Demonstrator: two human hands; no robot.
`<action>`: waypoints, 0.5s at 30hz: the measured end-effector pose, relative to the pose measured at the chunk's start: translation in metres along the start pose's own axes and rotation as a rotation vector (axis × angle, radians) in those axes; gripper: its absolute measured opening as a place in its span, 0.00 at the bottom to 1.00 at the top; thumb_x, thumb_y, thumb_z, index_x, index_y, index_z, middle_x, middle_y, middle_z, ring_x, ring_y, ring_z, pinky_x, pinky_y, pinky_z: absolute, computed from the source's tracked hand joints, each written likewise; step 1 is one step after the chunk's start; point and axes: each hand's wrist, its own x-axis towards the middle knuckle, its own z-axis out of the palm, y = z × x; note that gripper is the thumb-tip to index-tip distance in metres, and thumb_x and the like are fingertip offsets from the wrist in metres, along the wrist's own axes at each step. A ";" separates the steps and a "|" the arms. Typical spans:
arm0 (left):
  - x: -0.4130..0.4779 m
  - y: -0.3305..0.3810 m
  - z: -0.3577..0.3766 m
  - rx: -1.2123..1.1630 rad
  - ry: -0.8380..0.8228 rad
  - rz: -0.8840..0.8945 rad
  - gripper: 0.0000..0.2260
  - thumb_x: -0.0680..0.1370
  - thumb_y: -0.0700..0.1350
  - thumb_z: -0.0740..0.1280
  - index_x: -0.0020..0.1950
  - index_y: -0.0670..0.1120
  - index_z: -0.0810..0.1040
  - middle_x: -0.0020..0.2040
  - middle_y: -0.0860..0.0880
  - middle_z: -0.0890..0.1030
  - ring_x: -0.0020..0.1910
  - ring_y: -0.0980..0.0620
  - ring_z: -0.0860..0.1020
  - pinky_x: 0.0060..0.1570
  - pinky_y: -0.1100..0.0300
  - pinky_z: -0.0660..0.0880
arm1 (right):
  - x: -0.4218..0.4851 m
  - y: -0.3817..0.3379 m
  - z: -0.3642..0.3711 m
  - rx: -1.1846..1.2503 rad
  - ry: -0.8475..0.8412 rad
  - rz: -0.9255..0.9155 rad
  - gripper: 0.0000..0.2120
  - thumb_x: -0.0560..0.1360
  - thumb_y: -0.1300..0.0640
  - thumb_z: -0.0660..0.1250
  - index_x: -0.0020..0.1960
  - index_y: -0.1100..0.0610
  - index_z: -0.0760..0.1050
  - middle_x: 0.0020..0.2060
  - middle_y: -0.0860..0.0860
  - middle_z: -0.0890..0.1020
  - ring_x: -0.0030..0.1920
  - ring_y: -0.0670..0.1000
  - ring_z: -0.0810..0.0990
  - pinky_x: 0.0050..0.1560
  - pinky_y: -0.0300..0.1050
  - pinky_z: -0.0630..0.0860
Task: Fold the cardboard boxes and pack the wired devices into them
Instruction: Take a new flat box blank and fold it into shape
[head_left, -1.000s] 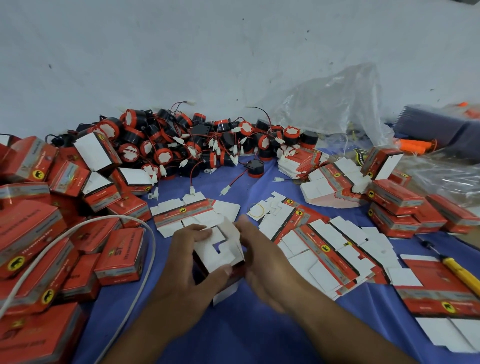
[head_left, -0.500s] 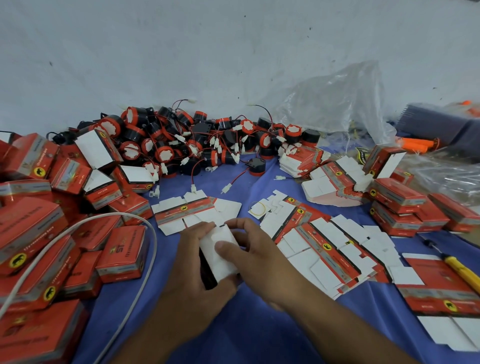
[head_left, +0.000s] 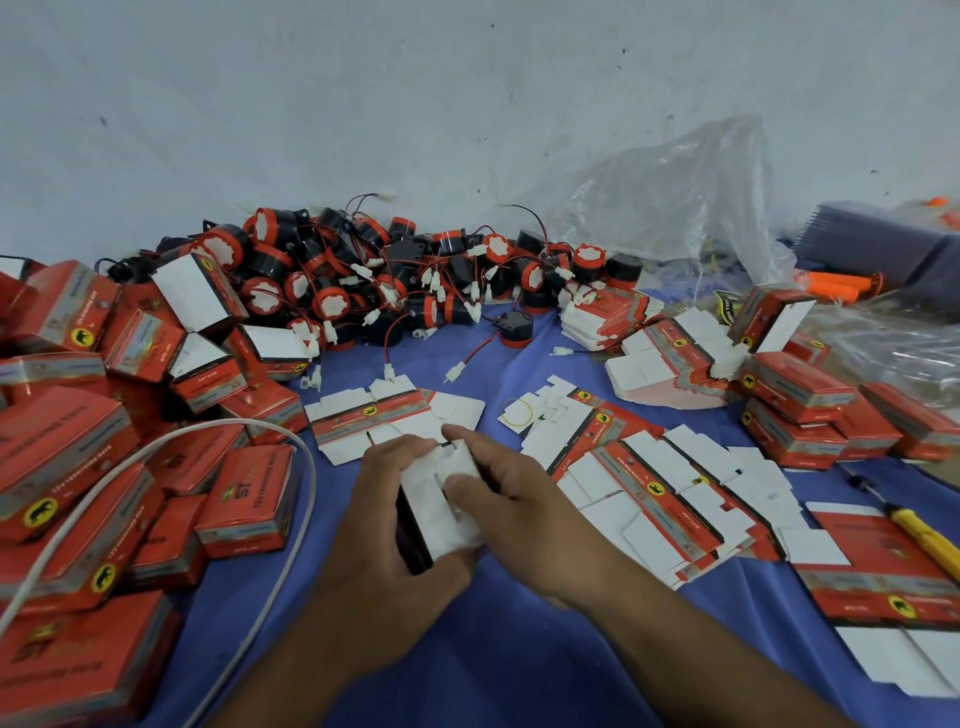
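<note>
Both hands close on one small cardboard box (head_left: 441, 499), held over the blue worktop (head_left: 467, 649) just in front of the flat box blank (head_left: 374, 415). The left hand (head_left: 379, 525) wraps its side; the right hand (head_left: 514, 512) has its fingers (head_left: 457, 434) pressed on the white flaps. The card looks light, thin and easily creased, so it is best gripped by its folded edges, not its panels.

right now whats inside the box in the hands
Cannot be seen. The box shows only closed white flaps, gripped by the left hand and right hand; any contents are covered.
</note>
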 end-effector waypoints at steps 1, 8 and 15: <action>0.000 -0.001 0.000 -0.004 0.002 0.000 0.31 0.66 0.52 0.73 0.67 0.58 0.67 0.62 0.61 0.71 0.62 0.61 0.73 0.53 0.74 0.71 | 0.000 0.000 0.000 -0.004 -0.008 0.000 0.22 0.78 0.55 0.59 0.52 0.24 0.75 0.50 0.25 0.79 0.52 0.31 0.78 0.48 0.27 0.74; 0.001 -0.003 0.002 0.012 0.035 0.009 0.31 0.67 0.55 0.74 0.67 0.53 0.69 0.63 0.55 0.73 0.64 0.55 0.74 0.57 0.70 0.71 | 0.001 0.007 -0.005 0.038 -0.049 0.056 0.26 0.80 0.53 0.63 0.76 0.38 0.64 0.51 0.24 0.79 0.55 0.31 0.78 0.55 0.29 0.75; -0.003 -0.006 0.003 0.044 0.047 -0.037 0.33 0.65 0.55 0.73 0.69 0.51 0.68 0.65 0.55 0.74 0.64 0.54 0.74 0.58 0.63 0.75 | 0.001 0.000 0.005 0.029 0.017 0.128 0.26 0.82 0.57 0.61 0.78 0.43 0.64 0.70 0.37 0.73 0.69 0.40 0.72 0.70 0.38 0.69</action>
